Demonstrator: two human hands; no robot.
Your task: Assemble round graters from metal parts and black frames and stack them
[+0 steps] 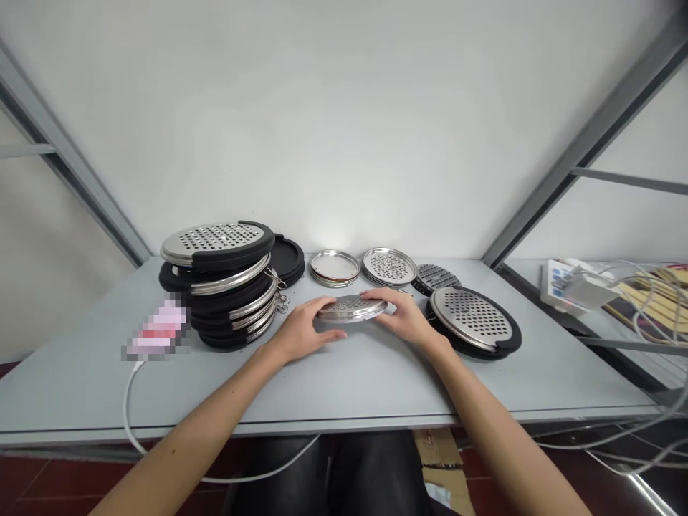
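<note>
Above the middle of the table, a round, shallow metal case with a perforated top (352,308) is held nearly level. My left hand (304,330) has its fingers on the case's left edge, while its thumb stretches out below the near side. On the opposite edge, my right hand (400,315) grips with fingers over the top and thumb underneath. Behind the case stand a pile of shallow metal dishes (335,266) and a pile of perforated metal lids (390,267). A black slotted disc (438,277) lies to their right.
A tall stack of black-rimmed perforated cases (220,287) stands at left, before black round trays (287,259). Another such case (476,322) lies by my right forearm. A blurred-out pink device (158,330) trails a white cable (127,408). A power strip (564,287) sits beyond the right frame.
</note>
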